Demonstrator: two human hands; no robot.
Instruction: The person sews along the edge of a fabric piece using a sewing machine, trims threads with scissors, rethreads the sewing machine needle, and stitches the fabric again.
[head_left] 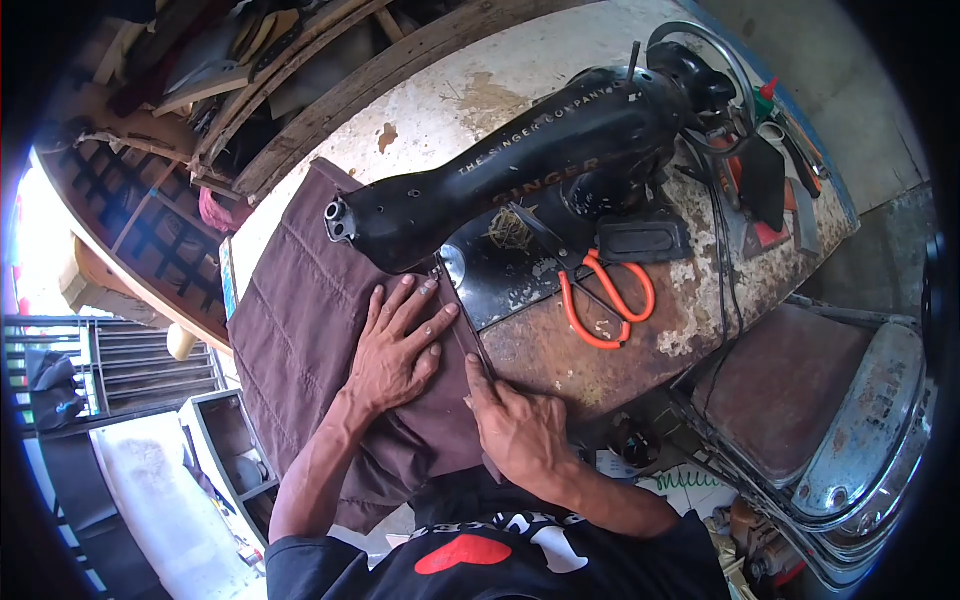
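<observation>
A black sewing machine point(540, 150) with SINGER lettering stands on a worn table point(590, 385). Brown stitched fabric point(300, 290) lies under its head end and hangs over the front edge. My left hand point(400, 345) rests flat on the fabric, fingers apart, fingertips just short of the needle area. At the fabric's right edge, my right hand point(520, 430) presses down with its index finger extended; its other fingers are curled under, and what they hold, if anything, is hidden. Scissors with orange handles point(648, 300) lie beside the machine's base, right of both hands.
A black box-like object point(643, 240) sits by the scissors. Tools point(765, 180) and dark cables lie at the table's right end. A brown-seated metal stool point(785, 390) stands at the right. Wooden shelving point(290, 130) is at the upper left, a white cabinet point(235, 440) lower left.
</observation>
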